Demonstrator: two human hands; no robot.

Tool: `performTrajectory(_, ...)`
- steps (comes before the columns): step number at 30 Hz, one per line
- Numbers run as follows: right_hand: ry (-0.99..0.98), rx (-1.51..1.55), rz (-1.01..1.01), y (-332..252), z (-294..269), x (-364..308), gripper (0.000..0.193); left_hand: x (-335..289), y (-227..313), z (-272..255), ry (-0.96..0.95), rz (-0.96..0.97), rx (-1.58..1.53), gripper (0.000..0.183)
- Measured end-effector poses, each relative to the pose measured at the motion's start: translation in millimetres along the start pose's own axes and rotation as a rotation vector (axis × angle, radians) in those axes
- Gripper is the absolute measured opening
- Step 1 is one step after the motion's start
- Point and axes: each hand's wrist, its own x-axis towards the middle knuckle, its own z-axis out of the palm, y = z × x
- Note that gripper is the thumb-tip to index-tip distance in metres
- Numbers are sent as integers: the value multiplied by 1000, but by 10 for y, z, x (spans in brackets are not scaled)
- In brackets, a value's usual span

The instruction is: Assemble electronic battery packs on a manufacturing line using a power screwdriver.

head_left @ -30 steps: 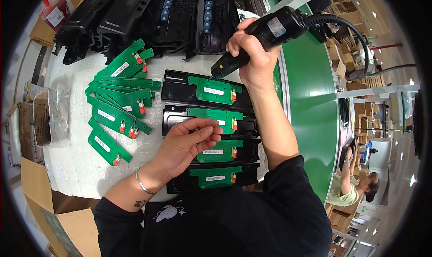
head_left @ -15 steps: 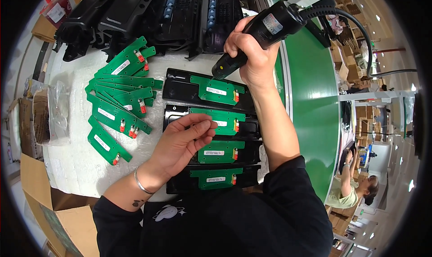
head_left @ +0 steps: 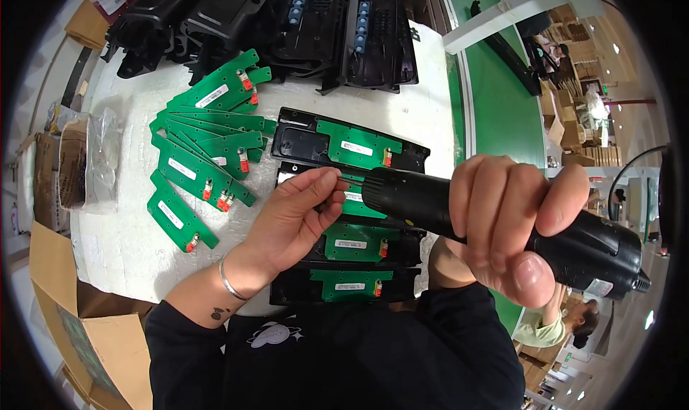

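Note:
My right hand (head_left: 506,227) is wrapped around a black electric screwdriver (head_left: 413,198), held nearly level with its nose toward the left. Close to that nose, my left hand (head_left: 291,220) pinches thumb and forefinger together. Whatever lies between those fingertips is too small to make out. Below both hands, several black plastic panels (head_left: 298,143) lie in a column, each with a green circuit board (head_left: 355,134) on it. The second board from the top is partly covered by my left fingers and the screwdriver.
Loose green circuit boards (head_left: 172,220) overlap in a fan at the left on the white padded tabletop (head_left: 129,259). Large black plastic housings (head_left: 308,44) stand along the far side. An open cardboard box (head_left: 118,338) sits at lower left. Beyond a green surface (head_left: 517,130), another person (head_left: 545,331) appears at right.
My right hand has brought the screwdriver down from the top panel and turned it level, nose beside my left fingertips. My left hand keeps its pinch. The view has shifted slightly.

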Motion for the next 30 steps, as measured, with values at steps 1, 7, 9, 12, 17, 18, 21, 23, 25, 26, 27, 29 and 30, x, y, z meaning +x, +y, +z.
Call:
performTrajectory(1, 19, -7, 29, -22, 18, -7, 29, -11, 3, 0, 4, 6, 1, 16)
performTrajectory(7, 48, 37, 28, 38, 36, 5, 26, -51, 8, -34, -97, -59, -80, 19)
performTrajectory(9, 2, 77, 4, 106, -10, 24, 25, -54, 6, 32, -20, -25, -34, 27)
performTrajectory(12, 245, -92, 35, 465, 22, 62, 24, -79, 37, 320, 171, -179, -80, 33)
performTrajectory(17, 320, -248, 203, 960, -213, 277, 22, -49, -64, 130, 43, -110, 122, 29)
performTrajectory(18, 331, -238, 206, 983, -229, 291, 21, -56, -72, 127, 3, -115, 223, 28)
performTrajectory(21, 328, -250, 221, 1031, -188, 313, 21, -84, -59, 112, -35, -118, 326, 24)
performTrajectory(23, 325, -251, 222, 1063, -186, 321, 22, -83, -50, 102, -61, -131, 310, 21)
performTrajectory(25, 291, -265, 228, 1081, -186, 328, 18, -90, -45, 142, -46, -121, 312, 20)
performTrajectory(26, 290, -264, 230, 1091, -185, 337, 18, -91, -43, 155, -31, -111, 316, 19)
performTrajectory(27, 266, -299, 238, 1099, -182, 349, 16, -89, -40, 144, -30, -111, 315, 19)
performTrajectory(29, 240, -331, 247, 1114, -161, 368, 14, -88, -33, 109, -81, -88, 372, 18)
performTrajectory(30, 236, -348, 243, 1123, -143, 377, 13, -85, -34, 97, -79, -86, 373, 18)
